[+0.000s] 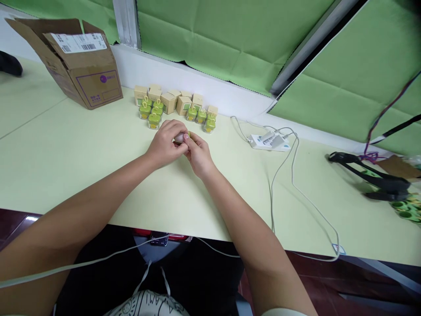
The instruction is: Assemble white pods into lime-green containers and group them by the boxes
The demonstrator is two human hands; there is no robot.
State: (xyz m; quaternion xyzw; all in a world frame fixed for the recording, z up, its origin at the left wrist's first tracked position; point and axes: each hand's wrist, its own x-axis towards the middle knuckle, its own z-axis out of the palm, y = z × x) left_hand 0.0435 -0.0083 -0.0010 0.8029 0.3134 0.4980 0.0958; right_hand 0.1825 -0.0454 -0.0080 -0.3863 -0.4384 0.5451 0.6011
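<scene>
Pale green sheeting [230,48] hangs behind the table [204,206], on which an open cardboard carton [101,90] stands. Just to the right of the carton sit small tan boxes [169,103], with green-lidded jars [154,120] in front of them in two clusters; well to the right of the carton lies a white power strip [255,142]. To the carton's right and nearer the person, beyond the front of the jars, the left hand [164,142] and the right hand [199,156] meet over a small pale thing [179,138], a bit of green showing at its end away from the carton. The left fingers curl around it from the carton's side, and the right fingers and thumb pinch at the green end, so both hands are closed on it and neither is nearer. Most of it is covered, so I cannot tell its long axis; the grip suggests the hands bear on opposite ends
</scene>
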